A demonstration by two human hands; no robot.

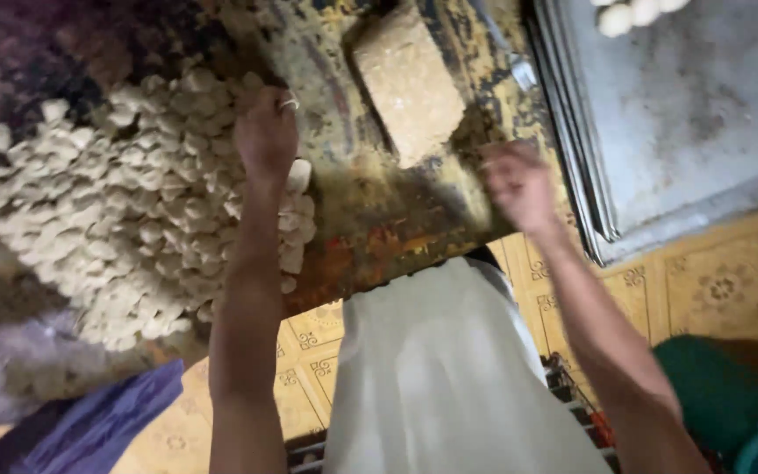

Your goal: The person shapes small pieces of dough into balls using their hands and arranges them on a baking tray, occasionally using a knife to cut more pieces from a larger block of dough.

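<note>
Worn yellow-black table [370, 211] – heap of pale dough pieces [125, 211], tan block [410, 83], stacked metal trays [677, 132].

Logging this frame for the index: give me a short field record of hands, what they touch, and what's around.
left hand: on the edge of the dough piece pile, ring on one finger
right hand: blurred, over the worn table, grip unclear
block: tan rectangular block between the hands
tray: metal tray stack at right, round dough balls at its top edge
floor: patterned yellow tiles
</note>
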